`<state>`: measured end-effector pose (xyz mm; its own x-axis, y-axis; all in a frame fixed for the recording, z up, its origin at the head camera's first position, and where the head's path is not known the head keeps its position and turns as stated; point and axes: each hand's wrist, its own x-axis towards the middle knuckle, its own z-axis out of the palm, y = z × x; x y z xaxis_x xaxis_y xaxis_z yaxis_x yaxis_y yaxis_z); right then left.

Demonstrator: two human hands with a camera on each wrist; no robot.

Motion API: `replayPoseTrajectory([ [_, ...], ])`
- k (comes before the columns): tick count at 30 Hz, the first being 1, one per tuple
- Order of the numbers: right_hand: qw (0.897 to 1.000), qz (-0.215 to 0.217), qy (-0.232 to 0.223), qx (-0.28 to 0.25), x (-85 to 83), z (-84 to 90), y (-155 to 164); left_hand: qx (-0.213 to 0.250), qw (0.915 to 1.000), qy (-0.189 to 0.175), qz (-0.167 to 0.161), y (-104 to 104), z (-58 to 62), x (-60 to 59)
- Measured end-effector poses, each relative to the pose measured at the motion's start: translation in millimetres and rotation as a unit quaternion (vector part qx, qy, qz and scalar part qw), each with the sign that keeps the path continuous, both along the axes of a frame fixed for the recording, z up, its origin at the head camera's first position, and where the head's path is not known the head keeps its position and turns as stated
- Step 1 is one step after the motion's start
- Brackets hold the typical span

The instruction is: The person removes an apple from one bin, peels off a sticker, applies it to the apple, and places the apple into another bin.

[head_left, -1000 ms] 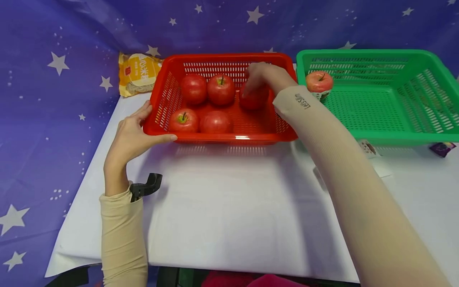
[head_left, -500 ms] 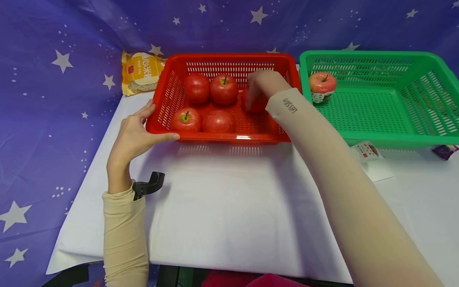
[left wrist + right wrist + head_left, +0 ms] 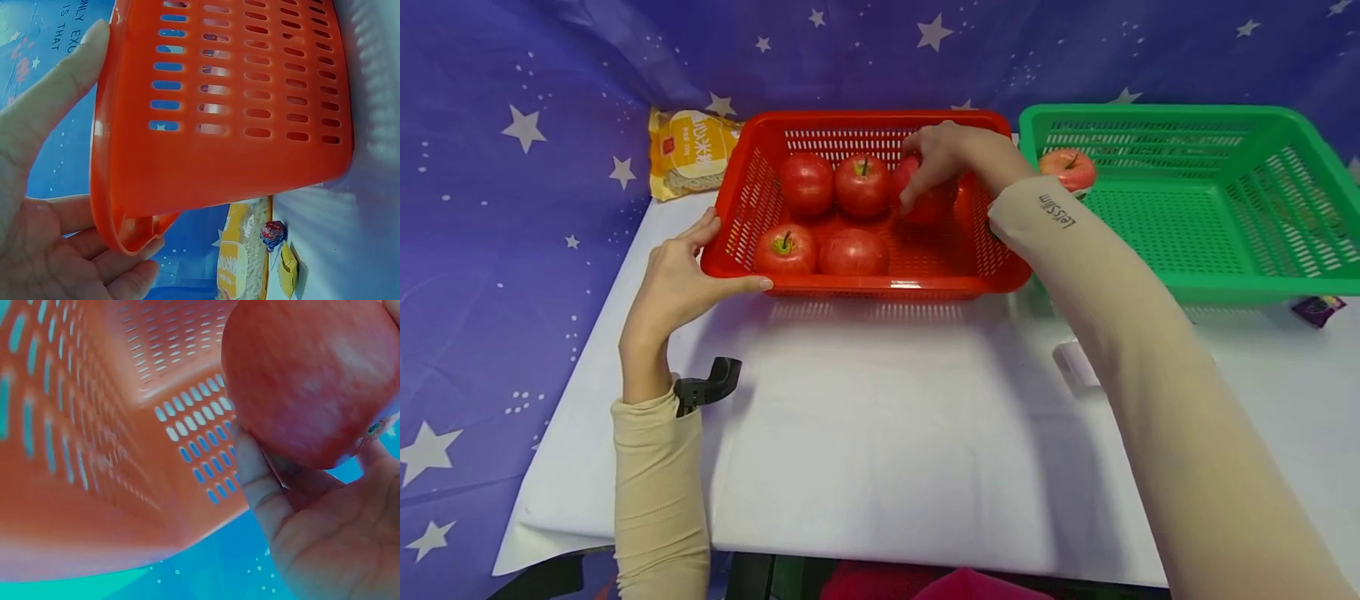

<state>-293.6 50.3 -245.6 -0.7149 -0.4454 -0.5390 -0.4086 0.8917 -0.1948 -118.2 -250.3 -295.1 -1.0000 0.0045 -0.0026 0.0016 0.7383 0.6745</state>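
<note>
A red basket (image 3: 880, 287) stands on the white table and holds several red apples, such as one at its front left (image 3: 785, 251). My right hand (image 3: 942, 158) reaches into the basket's back right and grips a red apple (image 3: 931, 204), raised off the floor of the basket; the right wrist view shows the fingers curled round this apple (image 3: 306, 375). My left hand (image 3: 679, 279) holds the basket's front left corner, thumb along the front rim. In the left wrist view the thumb (image 3: 56, 94) lies against the basket wall (image 3: 250, 125).
A green basket (image 3: 1195, 287) stands to the right with one apple (image 3: 1070, 169) in its back left corner. A yellow packet (image 3: 688, 152) lies behind the red basket's left end. A small purple wrapper (image 3: 1315, 310) and a white card (image 3: 1077, 367) lie on the table.
My right hand has closed round the back right apple and lifted it a little upward. The left hand has stayed on the basket corner.
</note>
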Motion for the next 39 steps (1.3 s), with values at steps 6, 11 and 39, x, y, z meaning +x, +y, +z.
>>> replayPoseTrajectory([
  [6,0.993,-0.012,0.002,-0.119,18.3,3.4,13.2,-0.036,0.9990,-0.024,0.001,6.1,7.1,7.0],
  [11,0.986,0.004,0.009,-0.165,35.8,5.4,19.5,-0.064,0.9971,-0.038,-0.010,21.1,15.5,10.1],
  [39,0.861,-0.054,0.093,-0.497,202.8,-22.8,89.9,-0.062,0.9981,-0.008,-0.003,29.7,13.7,17.5],
])
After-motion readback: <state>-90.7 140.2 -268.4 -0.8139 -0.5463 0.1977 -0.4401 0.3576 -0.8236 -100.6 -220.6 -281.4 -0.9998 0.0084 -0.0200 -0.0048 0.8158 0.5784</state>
